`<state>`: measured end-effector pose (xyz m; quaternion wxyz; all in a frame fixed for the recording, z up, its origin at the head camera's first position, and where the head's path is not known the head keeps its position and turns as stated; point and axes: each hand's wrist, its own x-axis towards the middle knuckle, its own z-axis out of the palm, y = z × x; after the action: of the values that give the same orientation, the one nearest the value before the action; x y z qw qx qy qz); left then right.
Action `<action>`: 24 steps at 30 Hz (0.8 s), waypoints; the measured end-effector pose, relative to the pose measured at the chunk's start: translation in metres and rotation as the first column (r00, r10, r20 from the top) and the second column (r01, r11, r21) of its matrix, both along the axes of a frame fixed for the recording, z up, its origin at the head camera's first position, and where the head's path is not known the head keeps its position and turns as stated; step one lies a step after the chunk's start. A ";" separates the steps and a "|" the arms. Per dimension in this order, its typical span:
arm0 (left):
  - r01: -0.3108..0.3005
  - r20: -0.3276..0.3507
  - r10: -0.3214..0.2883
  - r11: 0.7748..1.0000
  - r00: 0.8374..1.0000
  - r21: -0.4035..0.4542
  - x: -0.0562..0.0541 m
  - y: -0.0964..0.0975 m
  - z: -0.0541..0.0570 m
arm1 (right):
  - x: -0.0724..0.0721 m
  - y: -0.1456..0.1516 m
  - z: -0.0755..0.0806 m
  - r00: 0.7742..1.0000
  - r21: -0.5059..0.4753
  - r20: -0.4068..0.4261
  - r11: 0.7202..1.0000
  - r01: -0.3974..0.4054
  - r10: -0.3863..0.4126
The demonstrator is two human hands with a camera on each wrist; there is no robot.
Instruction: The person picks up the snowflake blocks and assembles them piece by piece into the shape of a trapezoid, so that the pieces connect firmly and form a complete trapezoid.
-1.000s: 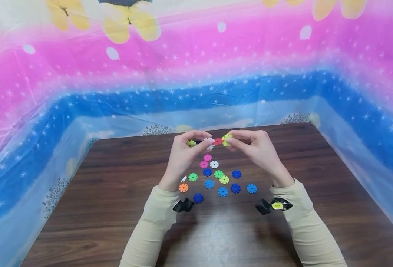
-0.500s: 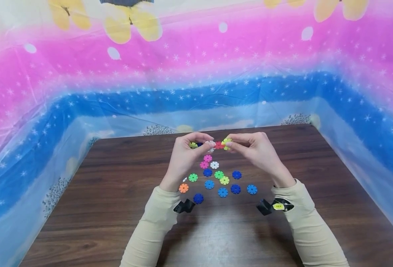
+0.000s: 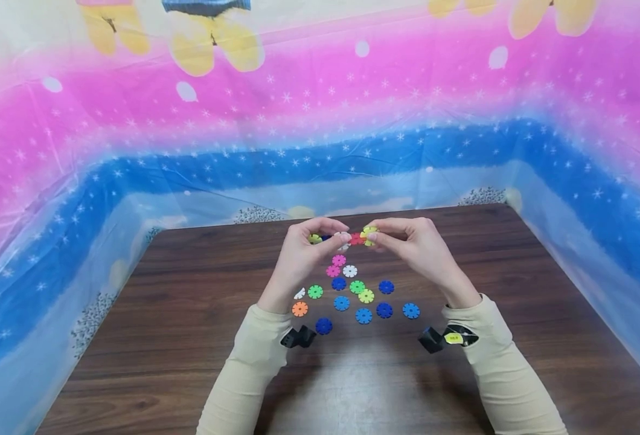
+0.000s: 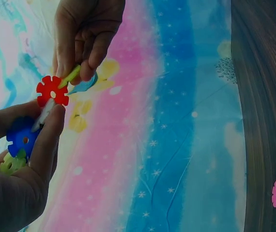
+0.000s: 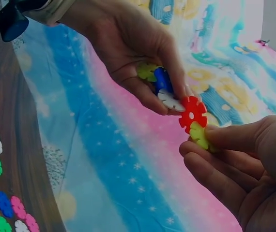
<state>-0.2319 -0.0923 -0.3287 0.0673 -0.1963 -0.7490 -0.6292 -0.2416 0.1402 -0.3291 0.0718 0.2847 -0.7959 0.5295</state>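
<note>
A short chain of notched plastic interlocking discs is held up between both hands. My left hand (image 3: 302,254) pinches the white disc (image 5: 169,100) between thumb and fingers. Behind it, inside the palm, the chain runs on to a dark blue disc (image 4: 22,137) and a yellow-green disc (image 4: 13,163). A red disc (image 4: 52,92) joins the white one at its outer side, in the gap between the hands. My right hand (image 3: 415,246) pinches a yellow disc (image 5: 199,135) at the red disc's edge, the two slotted crosswise or overlapping there.
Below the hands, loose discs lie scattered on the dark wooden table (image 3: 162,338): pink (image 3: 333,271), white (image 3: 349,271), green (image 3: 315,292), orange (image 3: 300,309) and several blue ones (image 3: 363,316). A patterned pink and blue cloth (image 3: 320,133) hangs behind the table's far edge.
Both hands have sunk slightly in the head view with the chain between them. Their grips on the white and yellow discs look the same. The loose discs stay in place.
</note>
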 end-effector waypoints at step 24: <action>0.243 0.152 -0.205 0.922 0.967 -0.301 -0.015 -0.013 -0.006 | -0.008 -0.002 -0.010 0.992 0.046 0.119 0.997 -0.055 0.049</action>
<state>-0.2464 -0.1057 -0.3342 -0.0819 -0.2515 -0.8157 -0.5146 -0.2493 0.1386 -0.3387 0.0038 0.2755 -0.8038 0.5272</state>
